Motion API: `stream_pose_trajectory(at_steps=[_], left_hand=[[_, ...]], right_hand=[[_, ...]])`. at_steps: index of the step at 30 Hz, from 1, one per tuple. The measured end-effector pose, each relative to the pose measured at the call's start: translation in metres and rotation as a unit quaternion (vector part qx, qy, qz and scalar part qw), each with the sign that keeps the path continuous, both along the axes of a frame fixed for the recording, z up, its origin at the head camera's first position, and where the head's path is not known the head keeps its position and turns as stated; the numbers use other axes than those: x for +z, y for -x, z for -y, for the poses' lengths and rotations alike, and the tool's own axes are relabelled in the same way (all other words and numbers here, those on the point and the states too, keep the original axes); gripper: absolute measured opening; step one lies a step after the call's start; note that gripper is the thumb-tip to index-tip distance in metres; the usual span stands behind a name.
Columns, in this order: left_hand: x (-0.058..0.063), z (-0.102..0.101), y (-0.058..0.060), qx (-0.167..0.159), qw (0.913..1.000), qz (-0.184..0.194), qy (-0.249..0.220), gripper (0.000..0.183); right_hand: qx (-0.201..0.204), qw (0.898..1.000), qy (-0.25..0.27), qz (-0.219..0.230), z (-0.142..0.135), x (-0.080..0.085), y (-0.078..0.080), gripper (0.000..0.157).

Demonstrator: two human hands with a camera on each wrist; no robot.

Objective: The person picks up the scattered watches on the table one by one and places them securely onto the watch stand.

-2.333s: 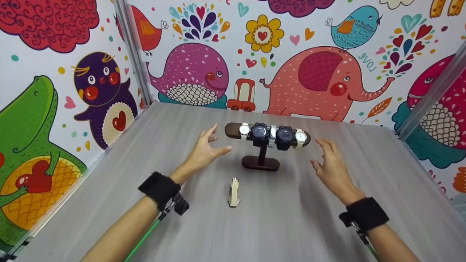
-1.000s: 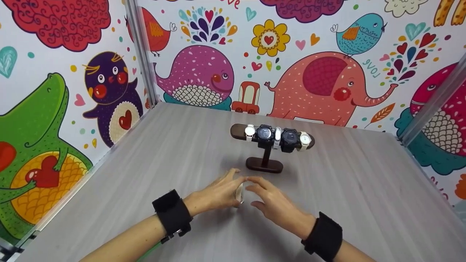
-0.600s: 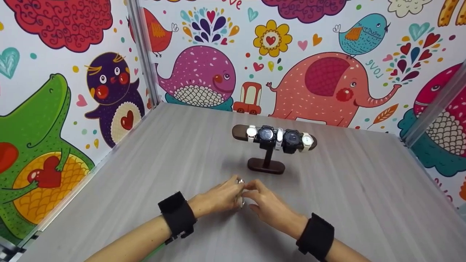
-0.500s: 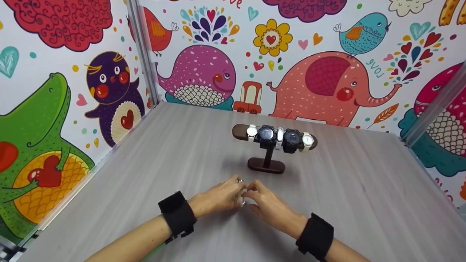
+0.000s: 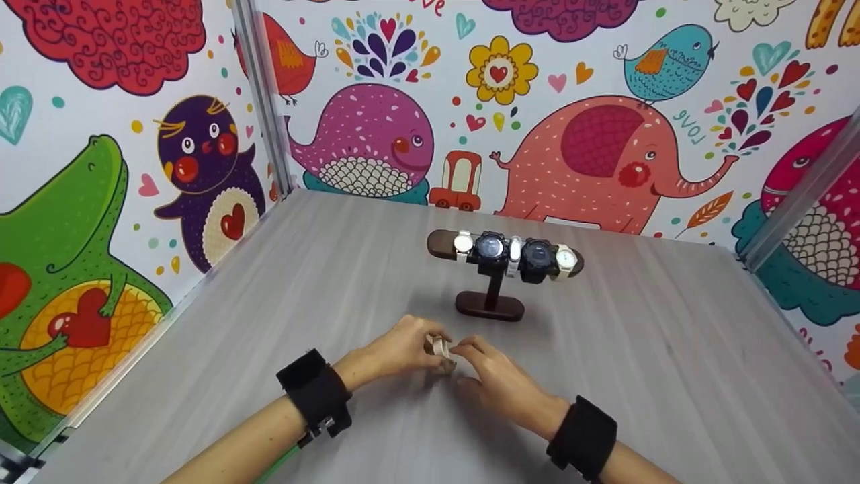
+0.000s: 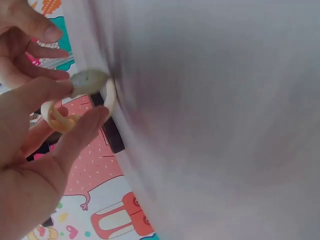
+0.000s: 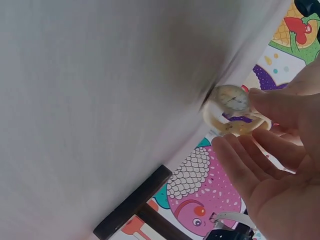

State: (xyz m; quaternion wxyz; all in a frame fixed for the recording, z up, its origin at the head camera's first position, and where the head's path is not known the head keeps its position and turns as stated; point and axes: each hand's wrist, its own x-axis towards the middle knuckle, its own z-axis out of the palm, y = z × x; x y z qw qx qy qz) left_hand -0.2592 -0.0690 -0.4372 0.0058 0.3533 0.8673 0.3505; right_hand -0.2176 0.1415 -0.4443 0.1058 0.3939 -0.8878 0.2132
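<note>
A cream wristwatch (image 5: pixel 440 346), its strap closed in a loop, is pinched between the thumb and fingers of my left hand (image 5: pixel 400 346). The left wrist view shows the watch case (image 6: pixel 89 81) at the thumb and a fingertip on the strap. The round dial faces the right wrist camera, blurred, with the watch (image 7: pixel 231 100) low over the table. My right hand (image 5: pixel 504 383) is just right of it, fingers loosely bent and thumb apart. In the left wrist view the right hand (image 6: pixel 30 32) stands a little off the watch.
Behind the hands stands a dark brown T-shaped watch stand (image 5: pixel 490 306). Several watches hang on its bar, including a black watch (image 5: pixel 490 247) and a white-faced watch (image 5: pixel 566 258). The grey table (image 5: pixel 322 269) meets cartoon-printed walls (image 5: pixel 376 40) at the back and sides.
The watch lay on the table; my hands came in from beside the stand and the left one took hold of it. Since half a second ago the watch has turned, showing its strap loop.
</note>
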Motion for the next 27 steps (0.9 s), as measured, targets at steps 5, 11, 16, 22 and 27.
stream_pose_trajectory(at_steps=[5, 11, 16, 22, 27], left_hand=[[0.005, -0.001, -0.003, 0.004, 0.999, 0.04, -0.019, 0.032], [0.013, -0.003, -0.007, 0.016, 0.9949, 0.089, -0.044, 0.037], [0.015, -0.003, -0.009, 0.016, 0.9925, 0.107, -0.056, 0.042], [0.015, -0.005, -0.013, 0.006, 0.9925, 0.1, -0.07, 0.051], [0.016, -0.009, -0.02, 0.006, 0.9991, 0.009, -0.041, 0.061]], right_hand=[[0.003, 1.0, 0.009, 0.009, -0.001, -0.001, 0.001, 0.033], [0.026, 0.996, 0.073, 0.052, -0.004, 0.001, 0.002, 0.019], [0.023, 0.984, 0.124, 0.123, -0.007, 0.004, 0.004, 0.011], [0.001, 0.977, 0.147, 0.154, -0.011, 0.008, 0.005, 0.011], [-0.027, 0.969, 0.173, 0.175, -0.015, 0.012, 0.004, 0.01]])
